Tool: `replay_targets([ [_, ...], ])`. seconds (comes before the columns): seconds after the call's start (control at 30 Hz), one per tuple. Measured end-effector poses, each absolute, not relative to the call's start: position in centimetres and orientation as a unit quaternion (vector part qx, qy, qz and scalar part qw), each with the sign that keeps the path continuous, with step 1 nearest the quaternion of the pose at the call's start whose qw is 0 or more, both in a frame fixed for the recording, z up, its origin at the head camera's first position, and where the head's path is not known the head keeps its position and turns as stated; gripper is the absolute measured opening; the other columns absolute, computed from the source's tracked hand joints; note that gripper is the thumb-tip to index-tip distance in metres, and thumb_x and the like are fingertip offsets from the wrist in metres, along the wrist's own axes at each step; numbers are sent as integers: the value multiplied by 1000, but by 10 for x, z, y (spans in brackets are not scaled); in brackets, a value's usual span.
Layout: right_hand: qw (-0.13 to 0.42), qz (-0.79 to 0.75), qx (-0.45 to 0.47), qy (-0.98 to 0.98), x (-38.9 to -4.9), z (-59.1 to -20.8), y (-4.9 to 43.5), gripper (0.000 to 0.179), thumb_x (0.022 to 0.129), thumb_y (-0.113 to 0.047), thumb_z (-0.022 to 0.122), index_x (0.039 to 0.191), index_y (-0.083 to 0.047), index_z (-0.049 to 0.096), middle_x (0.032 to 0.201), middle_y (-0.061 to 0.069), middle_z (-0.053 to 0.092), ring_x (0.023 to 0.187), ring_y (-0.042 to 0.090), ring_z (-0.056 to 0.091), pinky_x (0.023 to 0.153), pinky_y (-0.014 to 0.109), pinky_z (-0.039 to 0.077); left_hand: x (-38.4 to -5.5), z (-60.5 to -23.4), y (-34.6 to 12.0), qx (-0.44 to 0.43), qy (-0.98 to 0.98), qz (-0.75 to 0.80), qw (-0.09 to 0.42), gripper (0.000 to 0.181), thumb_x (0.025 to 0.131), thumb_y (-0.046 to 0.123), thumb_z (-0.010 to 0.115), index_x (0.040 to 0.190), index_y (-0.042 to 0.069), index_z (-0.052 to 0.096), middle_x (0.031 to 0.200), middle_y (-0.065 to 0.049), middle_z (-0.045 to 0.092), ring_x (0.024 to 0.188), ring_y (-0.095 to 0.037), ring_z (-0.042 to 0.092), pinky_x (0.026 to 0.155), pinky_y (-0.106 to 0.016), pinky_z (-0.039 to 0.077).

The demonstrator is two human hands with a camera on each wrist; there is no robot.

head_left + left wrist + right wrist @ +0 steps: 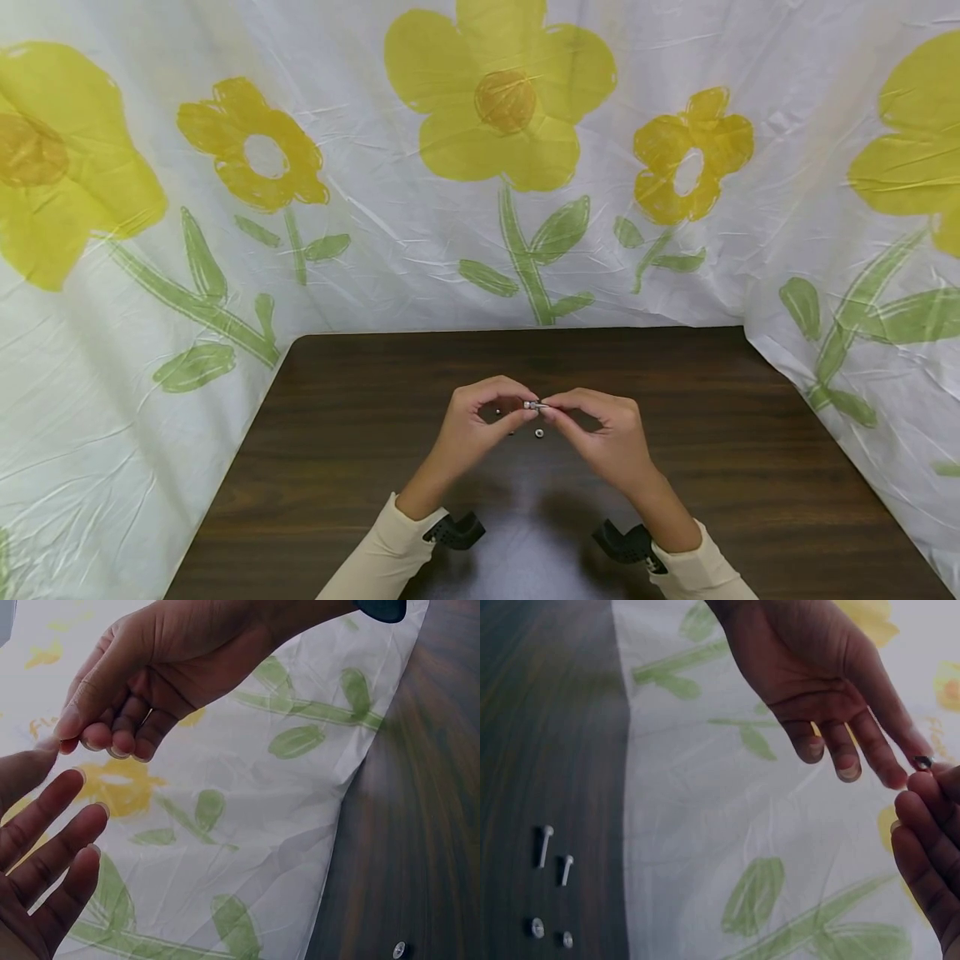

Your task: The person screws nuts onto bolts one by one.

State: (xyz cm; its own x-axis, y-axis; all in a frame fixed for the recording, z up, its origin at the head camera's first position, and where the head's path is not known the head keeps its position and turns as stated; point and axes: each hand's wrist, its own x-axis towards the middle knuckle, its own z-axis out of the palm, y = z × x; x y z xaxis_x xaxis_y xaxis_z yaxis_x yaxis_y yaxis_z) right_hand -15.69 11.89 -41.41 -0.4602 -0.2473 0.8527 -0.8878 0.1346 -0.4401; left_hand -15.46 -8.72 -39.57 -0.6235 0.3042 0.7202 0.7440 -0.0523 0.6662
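Note:
A small silver bolt (535, 405) is held level above the table between both hands; whether a nut sits on it I cannot tell. My left hand (470, 423) pinches its left end between thumb and index finger. At the other end, the thumb and index finger of my right hand (611, 435) pinch it too. In the right wrist view, a glint of the bolt (924, 761) shows between the fingertips, while in the left wrist view the fingers cover it.
On the dark wooden table (337, 467), below the hands, lie a long bolt (546, 846), a shorter bolt (567, 870), a larger nut (538, 928) and a smaller nut (568, 940). A white flowered cloth (360, 275) hangs around the table's back and sides.

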Motion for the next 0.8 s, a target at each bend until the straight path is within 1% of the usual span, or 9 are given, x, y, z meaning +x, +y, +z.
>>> replay_targets([
  [0.2,314,510,414,-685,-156,-415,119,27,77,12,81,98,-4,77,88,9,76,77,17,73,73,19,57,-154,-396,-87,-393,-672,-601,182,15,84,-10,76,96,-1,71,86,-13,71,70,-20,63,55,-38,56],
  [0.33,316,512,416,-682,-156,-415,118,26,78,10,81,98,-4,77,87,9,76,76,17,73,72,20,57,-152,-395,-85,-391,-676,-597,183,9,88,-6,74,95,-1,71,85,-14,71,69,-21,64,57,-40,57],
  [0.43,316,512,418,-681,-156,-415,118,23,79,9,81,98,-4,77,88,9,76,76,17,73,72,20,58,-151,-394,-85,-387,-680,-595,183,3,91,-3,72,92,-3,69,83,-13,70,68,-17,63,57,-38,57],
  [0.5,314,512,420,-680,-156,-415,117,23,80,9,81,98,-4,77,88,9,76,76,18,73,72,21,58,-149,-393,-84,-384,-683,-594,183,2,91,-4,71,91,-3,69,81,-14,70,68,-14,62,57,-36,57],
  [0.57,312,513,422,-679,-156,-415,117,24,79,10,81,98,-4,77,88,9,76,76,18,73,72,21,58,-148,-392,-84,-381,-686,-592,183,3,91,-6,69,89,-3,68,79,-13,69,67,-14,62,58,-32,56],
  [0.63,311,513,424,-679,-156,-415,116,23,79,10,81,98,-3,76,88,9,76,76,18,73,72,21,58,-148,-391,-83,-380,-686,-592,185,7,90,-10,67,88,-3,69,78,-13,69,66,-18,63,58,-30,56],
  [0.7,312,512,425,-678,-155,-414,116,22,80,9,81,98,-3,76,88,9,76,76,18,73,72,20,58,-147,-391,-83,-379,-686,-592,186,12,90,-14,64,87,-3,69,76,-12,68,65,-18,63,57,-28,55],
  [0.8,317,509,422,-680,-155,-414,115,22,80,9,81,97,-3,76,87,9,76,75,18,73,71,20,58,-147,-390,-82,-372,-686,-597,186,16,91,-16,60,85,-3,68,74,-12,66,64,-21,63,58,-27,55],
])
